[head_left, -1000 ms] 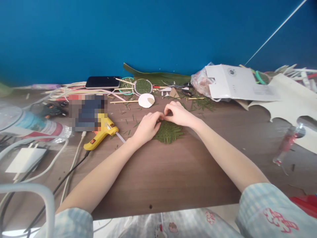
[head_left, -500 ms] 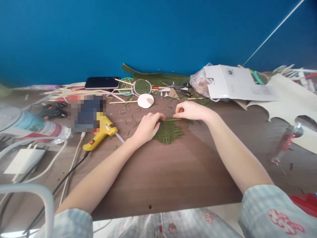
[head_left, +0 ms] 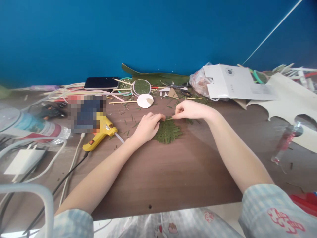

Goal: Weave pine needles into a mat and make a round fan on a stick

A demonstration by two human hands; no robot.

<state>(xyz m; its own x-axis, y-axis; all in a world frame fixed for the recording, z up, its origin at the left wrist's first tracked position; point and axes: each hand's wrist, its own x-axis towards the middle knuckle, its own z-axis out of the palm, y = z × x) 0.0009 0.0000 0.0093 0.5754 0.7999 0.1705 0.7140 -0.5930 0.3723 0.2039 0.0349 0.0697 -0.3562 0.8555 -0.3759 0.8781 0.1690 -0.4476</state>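
Note:
A small round mat woven from green leaf strips (head_left: 168,133) lies flat on the table in front of me. My left hand (head_left: 148,127) rests over its upper left edge, fingers bent and thumb closed against it. At the mat's far edge my right hand (head_left: 190,109) pinches a thin leaf strip (head_left: 169,118) between thumb and forefinger. The strip runs leftward to my left fingertips, which hide its other end. Small green leaf scraps lie around both hands.
A yellow glue gun (head_left: 100,134) lies left of my arm. Behind my hands are a white paper disc on a stick (head_left: 145,100), a round woven fan (head_left: 142,87), scissors (head_left: 184,92) and a phone (head_left: 101,83). A white box (head_left: 237,82) and cut card (head_left: 284,102) occupy the right.
My right fingertips have shifted slightly left and down onto the strip, and less of it shows to their right. My left hand stays nearly in place.

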